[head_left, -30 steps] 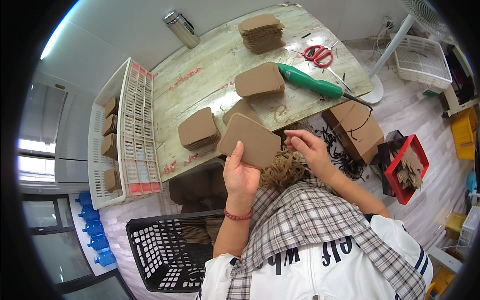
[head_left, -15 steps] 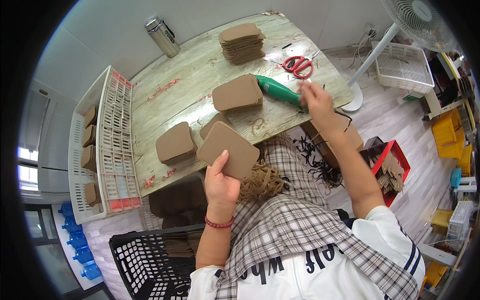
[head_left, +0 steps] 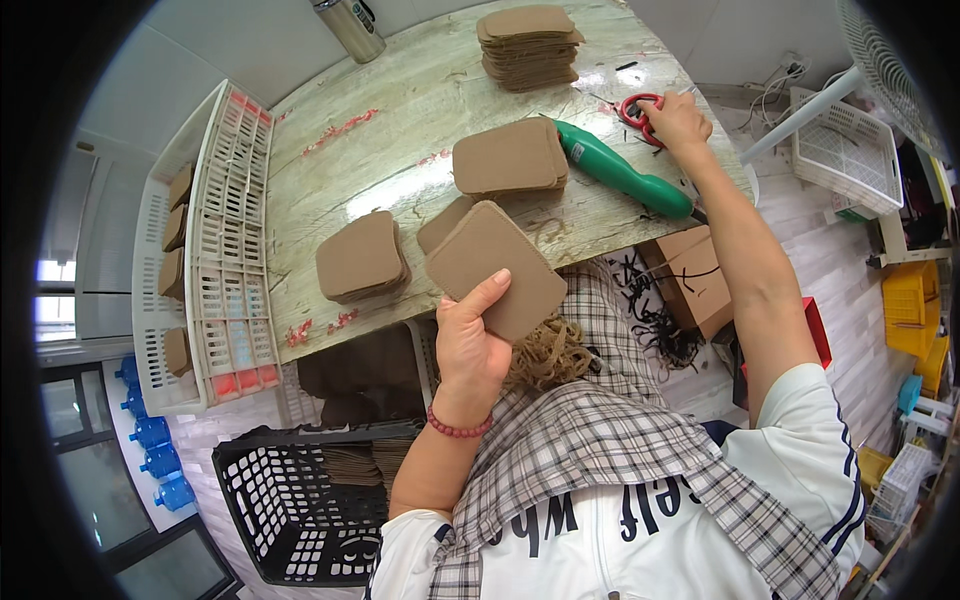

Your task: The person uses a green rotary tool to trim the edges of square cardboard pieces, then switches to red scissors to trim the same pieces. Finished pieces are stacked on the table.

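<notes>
My left hand (head_left: 474, 340) grips a flat tan-brown pad (head_left: 500, 265) with rounded corners and a stitched-looking edge, thumb on top. My right hand (head_left: 680, 125) reaches to the far right of the table, its fingers closed on the red handles of the scissors (head_left: 640, 108). Between the hands lies a green handheld tool (head_left: 625, 172) with a smooth rounded body. Its far end lies against a stack of similar pads (head_left: 510, 157). Another stack (head_left: 360, 255) sits left of the held pad, and a single piece (head_left: 443, 222) lies partly hidden behind it.
A tall pad stack (head_left: 528, 45) and a steel flask (head_left: 350, 28) stand at the back. White plastic crates (head_left: 235, 240) line the table's left side. Tan trimmings (head_left: 548, 357) rest on my lap. Below are a black crate (head_left: 290, 500), a cardboard box (head_left: 690, 280) and a fan (head_left: 895, 80) at right.
My right hand has moved from beside the green tool's near end out to the scissors and closed on them. My left hand still holds the pad. The whole view has shifted.
</notes>
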`<state>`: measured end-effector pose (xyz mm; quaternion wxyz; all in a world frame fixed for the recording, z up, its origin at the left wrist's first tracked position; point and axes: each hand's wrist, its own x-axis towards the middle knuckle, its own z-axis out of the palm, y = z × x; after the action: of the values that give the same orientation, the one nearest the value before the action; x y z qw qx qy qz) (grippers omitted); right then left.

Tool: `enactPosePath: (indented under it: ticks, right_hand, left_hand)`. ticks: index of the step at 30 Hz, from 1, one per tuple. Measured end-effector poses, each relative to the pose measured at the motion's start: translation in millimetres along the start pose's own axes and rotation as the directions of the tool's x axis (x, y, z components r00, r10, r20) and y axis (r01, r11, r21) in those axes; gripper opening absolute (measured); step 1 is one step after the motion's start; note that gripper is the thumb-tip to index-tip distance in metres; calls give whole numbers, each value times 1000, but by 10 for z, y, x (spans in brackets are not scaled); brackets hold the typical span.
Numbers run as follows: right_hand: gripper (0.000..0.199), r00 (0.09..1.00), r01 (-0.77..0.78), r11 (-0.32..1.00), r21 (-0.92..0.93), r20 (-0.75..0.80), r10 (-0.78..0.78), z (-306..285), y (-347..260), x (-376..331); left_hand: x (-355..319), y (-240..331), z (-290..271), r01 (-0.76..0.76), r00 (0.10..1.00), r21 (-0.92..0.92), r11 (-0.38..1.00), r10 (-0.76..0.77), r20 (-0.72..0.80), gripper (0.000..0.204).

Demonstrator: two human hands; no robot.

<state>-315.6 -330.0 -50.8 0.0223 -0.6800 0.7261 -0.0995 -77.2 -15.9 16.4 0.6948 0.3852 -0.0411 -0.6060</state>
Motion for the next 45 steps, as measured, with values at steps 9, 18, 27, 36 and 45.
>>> enactPosePath:
  ticks: [9, 18, 27, 36, 45]
  right_hand:
    - [65, 966, -158, 982, 105, 223, 131, -69, 188, 279]
    - [32, 958, -284, 784, 551, 197, 209, 81, 640, 274]
    - [13, 852, -524, 61, 850, 523, 21, -304, 590, -150]
    - [27, 922, -349, 3, 937, 344, -179, -1009, 189, -1192]
    - [27, 704, -639, -75, 766, 542, -458, -1055, -422, -2693]
  left_hand:
    - [14, 66, -65, -82, 997, 2, 997, 82, 13, 34]
    - [-18, 174, -171, -208, 978, -47, 977, 208, 5, 28]
    - [-105, 286, -294, -180, 984, -92, 979, 180, -11, 37]
    - [-132, 331, -357, -126, 992, -131, 983, 123, -29, 36]
    - [-143, 288, -363, -152, 988, -227, 962, 143, -55, 38]
